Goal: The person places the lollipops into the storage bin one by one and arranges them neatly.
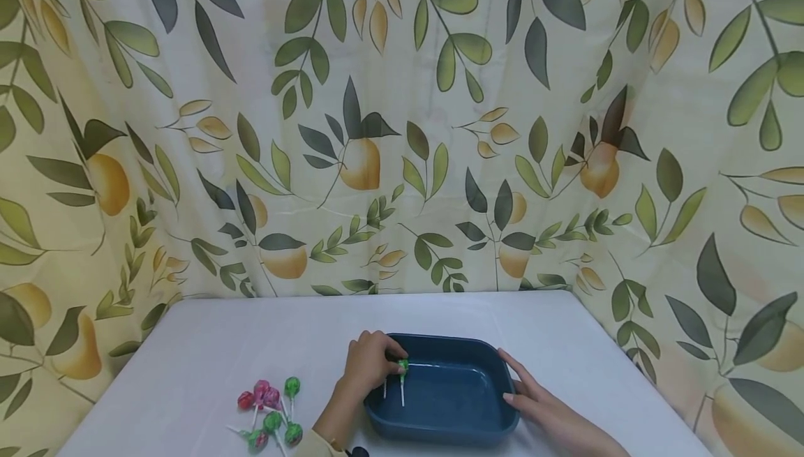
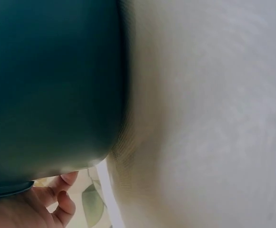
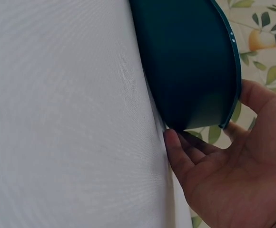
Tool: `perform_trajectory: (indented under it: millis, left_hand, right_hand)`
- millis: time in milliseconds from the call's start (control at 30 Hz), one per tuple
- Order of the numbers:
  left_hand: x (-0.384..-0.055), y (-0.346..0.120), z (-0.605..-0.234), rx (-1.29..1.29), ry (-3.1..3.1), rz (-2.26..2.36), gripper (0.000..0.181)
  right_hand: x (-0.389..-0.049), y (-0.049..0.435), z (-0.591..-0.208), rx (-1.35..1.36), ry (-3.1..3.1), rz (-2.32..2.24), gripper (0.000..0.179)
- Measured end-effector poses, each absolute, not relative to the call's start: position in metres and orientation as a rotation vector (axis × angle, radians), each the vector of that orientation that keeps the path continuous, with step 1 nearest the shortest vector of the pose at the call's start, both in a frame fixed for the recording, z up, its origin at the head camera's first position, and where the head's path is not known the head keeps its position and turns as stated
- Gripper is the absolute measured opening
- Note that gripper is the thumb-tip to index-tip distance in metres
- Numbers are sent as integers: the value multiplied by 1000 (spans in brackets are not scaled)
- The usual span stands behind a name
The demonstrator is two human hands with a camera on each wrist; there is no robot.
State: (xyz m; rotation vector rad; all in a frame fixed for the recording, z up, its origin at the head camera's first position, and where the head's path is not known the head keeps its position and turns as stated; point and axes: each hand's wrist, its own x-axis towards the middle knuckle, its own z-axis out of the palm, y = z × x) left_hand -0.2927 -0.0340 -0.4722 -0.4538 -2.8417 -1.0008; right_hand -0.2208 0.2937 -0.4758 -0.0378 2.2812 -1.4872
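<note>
My left hand (image 1: 372,361) reaches over the left rim of a dark blue rectangular basin (image 1: 449,436). Between its thumb and fingers it pinches a green-wrapped lollipop (image 1: 403,366), the white stick pointing down inside the basin. A second white stick (image 1: 385,390) shows just left of it, its upper end hidden by the hand. In the left wrist view, curled fingers (image 2: 64,209) appear beside the basin's outer wall (image 2: 57,95). My right hand (image 1: 540,401) holds the basin's right end, thumb at the rim; the right wrist view shows its fingers (image 3: 178,154) low against the wall.
Left of the basin, several lollipops in red, pink and green wrappers (image 1: 271,398) lie in a loose cluster on the white-covered table (image 1: 264,331). A curtain with leaves and fruit (image 1: 402,164) hangs behind the table and along both sides.
</note>
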Motion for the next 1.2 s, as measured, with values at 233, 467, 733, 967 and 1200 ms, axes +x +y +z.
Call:
perform_trajectory:
  millis: [233, 467, 733, 967, 1200]
  left_hand:
    - [-292, -34, -472, -463, -2832, -1020, 19]
    - [-292, -34, -471, -465, -2816, -1054, 20]
    - [-291, -35, -472, -440, -2826, -1049, 20]
    - [-293, -35, -473, -434, -2824, -1063, 21]
    - [-292, -34, -473, -416, -2832, -1073, 22]
  right_hand:
    - [-223, 293, -476, -32, 2293, -1479, 78]
    - [-223, 295, -475, -44, 2289, -1474, 77]
    - [-222, 294, -475, -45, 2285, -1475, 79]
    - [-222, 295, -476, -41, 2297, -1474, 77]
    - [-221, 295, -477, -40, 2291, -1478, 78]
